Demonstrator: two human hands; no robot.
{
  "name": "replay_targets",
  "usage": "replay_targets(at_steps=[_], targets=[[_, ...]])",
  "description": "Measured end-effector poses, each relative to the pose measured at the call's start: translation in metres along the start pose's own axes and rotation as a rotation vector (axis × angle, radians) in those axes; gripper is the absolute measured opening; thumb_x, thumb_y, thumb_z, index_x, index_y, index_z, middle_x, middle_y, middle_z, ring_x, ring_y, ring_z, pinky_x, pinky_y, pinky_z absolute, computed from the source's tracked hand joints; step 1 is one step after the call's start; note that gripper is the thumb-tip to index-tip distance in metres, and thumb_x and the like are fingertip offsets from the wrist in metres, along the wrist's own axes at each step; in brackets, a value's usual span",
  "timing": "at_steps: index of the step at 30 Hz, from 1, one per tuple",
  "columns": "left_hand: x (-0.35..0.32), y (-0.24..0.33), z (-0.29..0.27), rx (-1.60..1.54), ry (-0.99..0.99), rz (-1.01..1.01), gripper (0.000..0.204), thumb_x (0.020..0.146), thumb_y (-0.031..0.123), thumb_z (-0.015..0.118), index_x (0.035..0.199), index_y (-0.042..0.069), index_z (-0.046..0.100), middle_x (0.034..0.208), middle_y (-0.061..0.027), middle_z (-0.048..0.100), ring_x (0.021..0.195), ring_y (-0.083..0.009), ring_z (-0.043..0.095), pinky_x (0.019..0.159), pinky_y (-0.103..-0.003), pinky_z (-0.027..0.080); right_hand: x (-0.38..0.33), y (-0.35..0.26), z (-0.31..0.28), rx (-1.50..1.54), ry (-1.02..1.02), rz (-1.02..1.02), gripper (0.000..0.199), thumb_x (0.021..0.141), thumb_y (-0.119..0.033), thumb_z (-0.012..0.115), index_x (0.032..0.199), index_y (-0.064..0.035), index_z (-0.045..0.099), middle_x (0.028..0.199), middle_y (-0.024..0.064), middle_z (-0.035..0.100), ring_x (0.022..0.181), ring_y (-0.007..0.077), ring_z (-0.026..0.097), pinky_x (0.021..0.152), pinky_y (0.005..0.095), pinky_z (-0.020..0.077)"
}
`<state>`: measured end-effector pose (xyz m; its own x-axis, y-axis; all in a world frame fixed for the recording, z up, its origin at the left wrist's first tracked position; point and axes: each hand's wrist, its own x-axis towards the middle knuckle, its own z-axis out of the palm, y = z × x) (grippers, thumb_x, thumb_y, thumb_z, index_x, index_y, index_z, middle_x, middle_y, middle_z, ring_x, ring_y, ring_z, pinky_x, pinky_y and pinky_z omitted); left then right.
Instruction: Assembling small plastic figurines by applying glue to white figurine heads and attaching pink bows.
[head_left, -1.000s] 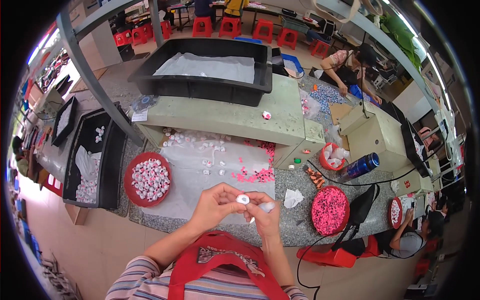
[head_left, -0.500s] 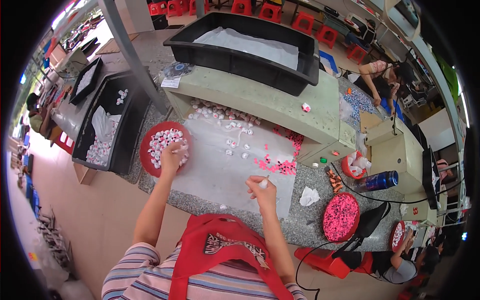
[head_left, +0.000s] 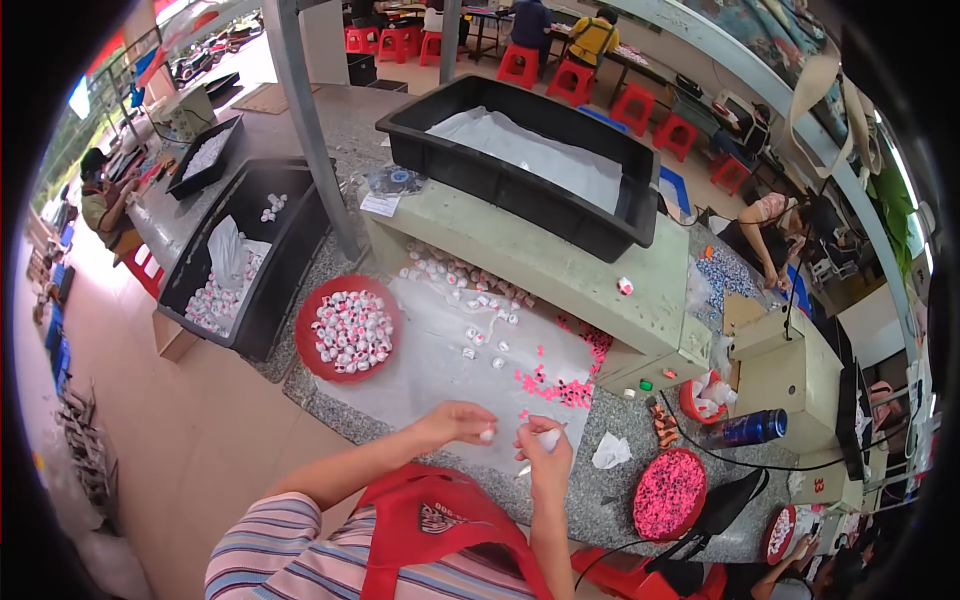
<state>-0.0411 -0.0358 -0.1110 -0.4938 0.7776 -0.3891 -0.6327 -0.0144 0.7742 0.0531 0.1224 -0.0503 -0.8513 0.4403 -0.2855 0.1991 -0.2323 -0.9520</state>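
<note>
My left hand point(head_left: 455, 424) is closed in a pinch on a small white round piece point(head_left: 487, 435), just left of my right hand. My right hand point(head_left: 545, 455) is closed around a small white object point(head_left: 549, 438) whose kind I cannot make out. A pink bit point(head_left: 524, 415) shows at its fingertips; whether it is held or lies behind them I cannot tell. Both hands are above a white sheet point(head_left: 430, 350). A red bowl point(head_left: 390, 352) of white pieces with pink and dark marks stands at the left. Loose white pieces point(head_left: 477, 337) and pink pieces point(head_left: 570, 392) lie on the sheet.
A pale green shelf point(head_left: 520, 235) bears a black tray point(head_left: 510, 185). Another black bin point(head_left: 270, 320) stands left. On the right are crumpled tissue point(head_left: 611, 451), a red bowl of pink pieces point(head_left: 670, 495), and a blue bottle point(head_left: 745, 430). Other people work farther off.
My left hand has left the red bowl and moved right, close to my right hand, with a small white piece in its fingers. The view has shifted a little.
</note>
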Motion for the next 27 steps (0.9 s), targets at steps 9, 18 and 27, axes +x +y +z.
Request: replay_targets(at_steps=[9, 18, 27], targets=[[-0.025, 0.124, 0.09, -0.408, -0.308, 0.274, 0.038, 0.081, 0.002, 0.053, 0.117, -0.001, 0.045, 0.11, -0.0166, 0.053, 0.094, -0.0254, 0.057, 0.083, -0.029, 0.047, -0.038, -0.1, -0.003, 0.301, 0.03, -0.347, 0.033, 0.074, 0.007, 0.051, 0.104, -0.0013, 0.04, 0.086, 0.0119, 0.053, 0.068, 0.0185, 0.058, 0.059, 0.0279, 0.0502], [-0.03, 0.118, 0.124, 0.19, 0.063, 0.587, 0.041, 0.071, -0.009, 0.059, 0.11, -0.003, 0.049, 0.102, -0.0181, 0.055, 0.087, -0.0194, 0.059, 0.073, -0.027, 0.052, -0.078, -0.11, -0.01, -0.112, 0.359, -0.685, 0.031, 0.064, -0.002, 0.057, 0.094, 0.0039, 0.052, 0.08, 0.0098, 0.056, 0.062, 0.013, 0.054, 0.056, 0.0212, 0.0437], [-0.037, 0.121, 0.132, 0.468, 0.193, 0.951, 0.03, 0.068, -0.011, 0.062, 0.097, -0.005, 0.057, 0.096, -0.0146, 0.054, 0.086, -0.0197, 0.058, 0.074, -0.027, 0.053, -0.075, -0.111, 0.001, -0.471, 0.339, -1.107, 0.026, 0.063, -0.002, 0.063, 0.087, 0.0027, 0.057, 0.064, 0.0123, 0.059, 0.05, 0.02, 0.058, 0.046, 0.0254, 0.0452]])
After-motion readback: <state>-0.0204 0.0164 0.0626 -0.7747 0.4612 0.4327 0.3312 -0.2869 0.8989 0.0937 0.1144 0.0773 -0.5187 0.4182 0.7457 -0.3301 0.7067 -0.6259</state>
